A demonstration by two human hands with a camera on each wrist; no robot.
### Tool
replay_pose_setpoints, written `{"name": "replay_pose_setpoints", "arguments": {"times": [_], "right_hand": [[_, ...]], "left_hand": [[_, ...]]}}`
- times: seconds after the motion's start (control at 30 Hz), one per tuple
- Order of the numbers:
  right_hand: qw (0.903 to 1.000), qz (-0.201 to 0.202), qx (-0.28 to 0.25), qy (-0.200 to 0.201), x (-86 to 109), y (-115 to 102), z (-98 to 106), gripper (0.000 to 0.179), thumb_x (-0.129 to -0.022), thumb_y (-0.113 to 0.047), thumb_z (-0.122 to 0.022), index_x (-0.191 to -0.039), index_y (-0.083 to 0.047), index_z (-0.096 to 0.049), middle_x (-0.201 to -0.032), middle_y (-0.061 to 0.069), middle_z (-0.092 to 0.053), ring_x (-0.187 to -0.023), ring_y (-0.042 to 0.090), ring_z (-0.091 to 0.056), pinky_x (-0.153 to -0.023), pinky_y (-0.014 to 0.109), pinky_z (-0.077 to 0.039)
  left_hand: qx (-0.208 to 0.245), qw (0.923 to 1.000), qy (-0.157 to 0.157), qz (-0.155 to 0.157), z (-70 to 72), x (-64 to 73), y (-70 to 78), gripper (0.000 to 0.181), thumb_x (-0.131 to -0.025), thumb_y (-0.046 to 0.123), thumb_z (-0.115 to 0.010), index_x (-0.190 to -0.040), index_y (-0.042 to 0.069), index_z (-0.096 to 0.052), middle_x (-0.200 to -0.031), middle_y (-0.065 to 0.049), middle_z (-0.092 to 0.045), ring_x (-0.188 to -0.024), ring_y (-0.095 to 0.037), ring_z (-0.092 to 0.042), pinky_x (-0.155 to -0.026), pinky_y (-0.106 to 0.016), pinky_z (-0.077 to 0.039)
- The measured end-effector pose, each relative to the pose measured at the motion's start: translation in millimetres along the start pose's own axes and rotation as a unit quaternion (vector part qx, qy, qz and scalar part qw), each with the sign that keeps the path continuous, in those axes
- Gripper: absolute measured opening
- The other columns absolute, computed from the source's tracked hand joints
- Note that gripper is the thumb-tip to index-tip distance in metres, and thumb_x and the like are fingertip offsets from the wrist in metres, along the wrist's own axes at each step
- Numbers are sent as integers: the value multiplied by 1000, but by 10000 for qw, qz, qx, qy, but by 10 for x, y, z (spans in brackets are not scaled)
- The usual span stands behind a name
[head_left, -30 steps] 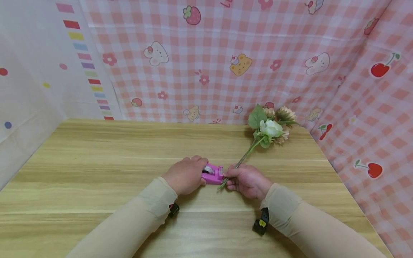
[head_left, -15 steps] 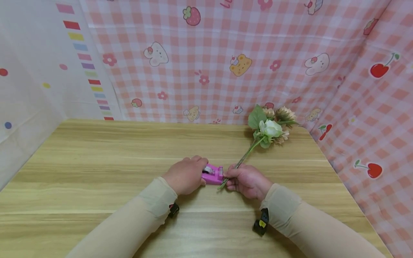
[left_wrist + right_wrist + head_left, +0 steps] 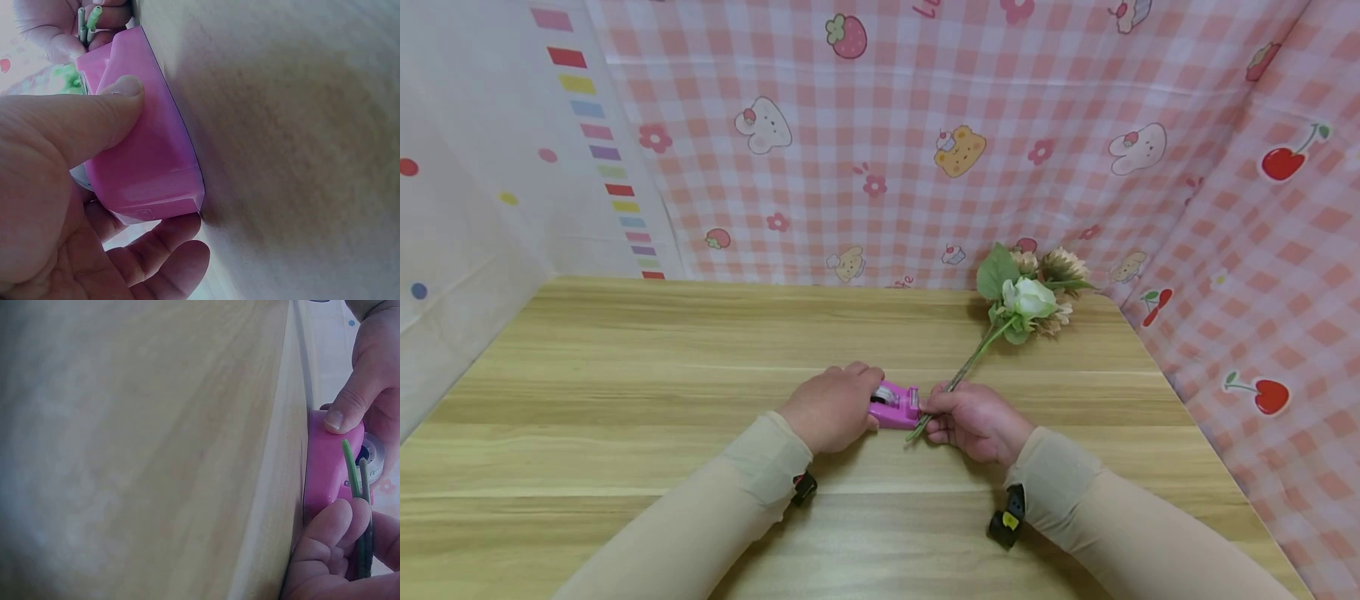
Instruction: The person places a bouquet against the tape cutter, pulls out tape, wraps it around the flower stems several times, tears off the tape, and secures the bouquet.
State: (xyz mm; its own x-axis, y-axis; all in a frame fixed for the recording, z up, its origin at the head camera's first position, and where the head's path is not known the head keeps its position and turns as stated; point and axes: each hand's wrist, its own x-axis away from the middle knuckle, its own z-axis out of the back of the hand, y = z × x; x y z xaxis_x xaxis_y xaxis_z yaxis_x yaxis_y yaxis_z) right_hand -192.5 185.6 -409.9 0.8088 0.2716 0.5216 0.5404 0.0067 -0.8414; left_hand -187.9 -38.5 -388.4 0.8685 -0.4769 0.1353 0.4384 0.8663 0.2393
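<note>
A pink tape dispenser (image 3: 895, 414) rests on the wooden table, gripped by my left hand (image 3: 833, 408) with the thumb (image 3: 109, 112) along its near side. A clear tape roll (image 3: 374, 459) sits in it. Just right of the dispenser, my right hand (image 3: 977, 419) pinches the lower stems of a bunch of flowers (image 3: 1030, 298). The stems (image 3: 973, 358) slant away to the upper right, and their cut ends (image 3: 347, 453) poke out past the fingers beside the dispenser. The bunch has a pale white rose, beige blooms and green leaves. Whether tape touches the stems is hidden.
The table (image 3: 647, 375) has a light wood grain. A pink checked cloth (image 3: 850, 167) hangs behind it and along the right side (image 3: 1285, 275). A white cloth (image 3: 475, 183) with coloured dots hangs at the left.
</note>
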Motion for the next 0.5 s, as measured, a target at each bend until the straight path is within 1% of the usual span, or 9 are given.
{"name": "replay_pose_setpoints", "arguments": {"times": [0.5], "right_hand": [[9999,67,101,-8,8,5,1,28,-101,0,-59,-77,-14,-53,-72,-1,-63,-61,7,-61,-63,21,-58]], "left_hand": [[17,10000,-21,33,20,15,21,62,-99,37,-73,-151,10,-53,-153,-10,-57,-133,-35,-60,-114,-48,-51]]}}
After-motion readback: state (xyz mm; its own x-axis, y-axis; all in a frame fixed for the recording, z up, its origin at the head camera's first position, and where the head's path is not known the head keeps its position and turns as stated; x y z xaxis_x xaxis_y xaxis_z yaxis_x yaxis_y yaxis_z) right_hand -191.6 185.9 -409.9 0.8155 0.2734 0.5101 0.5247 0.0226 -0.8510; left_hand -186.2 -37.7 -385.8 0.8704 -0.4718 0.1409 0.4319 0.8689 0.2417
